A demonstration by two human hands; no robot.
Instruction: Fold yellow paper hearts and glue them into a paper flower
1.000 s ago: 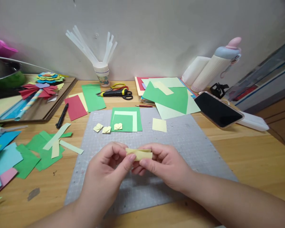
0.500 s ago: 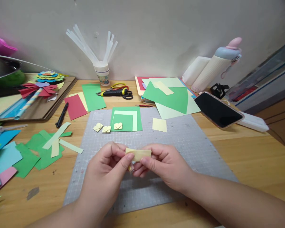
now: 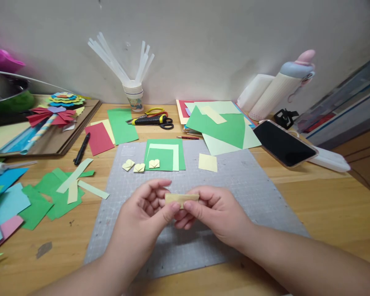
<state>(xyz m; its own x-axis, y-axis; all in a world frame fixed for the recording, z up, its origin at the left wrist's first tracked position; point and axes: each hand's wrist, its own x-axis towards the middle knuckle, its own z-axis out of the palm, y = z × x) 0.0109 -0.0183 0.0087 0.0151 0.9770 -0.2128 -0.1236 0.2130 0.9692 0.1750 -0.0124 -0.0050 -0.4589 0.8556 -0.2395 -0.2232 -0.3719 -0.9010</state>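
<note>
A small folded piece of pale yellow paper (image 3: pixel 181 199) is held level above the grey cutting mat (image 3: pixel 203 255). My left hand (image 3: pixel 151 205) pinches its left part, thumb in front, with the index finger raised off the paper. My right hand (image 3: pixel 212 207) grips the right part, thumb in front and fingers behind. Beyond the hands lie small folded yellow paper hearts (image 3: pixel 139 167), one of them on a green paper square (image 3: pixel 165 144). A flat pale yellow paper square (image 3: pixel 207 163) rests on the mat farther right.
Green paper scraps (image 3: pixel 37 207) and strips lie at left, near a black pen (image 3: pixel 82 149). Behind the mat are a utility knife (image 3: pixel 149 120), a paper cup (image 3: pixel 135 100) of white strips and stacked coloured paper (image 3: pixel 220 129). A phone (image 3: pixel 285 143) and bottle (image 3: pixel 277 90) stand at right.
My left index finger has lifted away from the paper and the left fingers have spread. The folded paper has tipped slightly and now looks narrower. The whole view has shifted a little.
</note>
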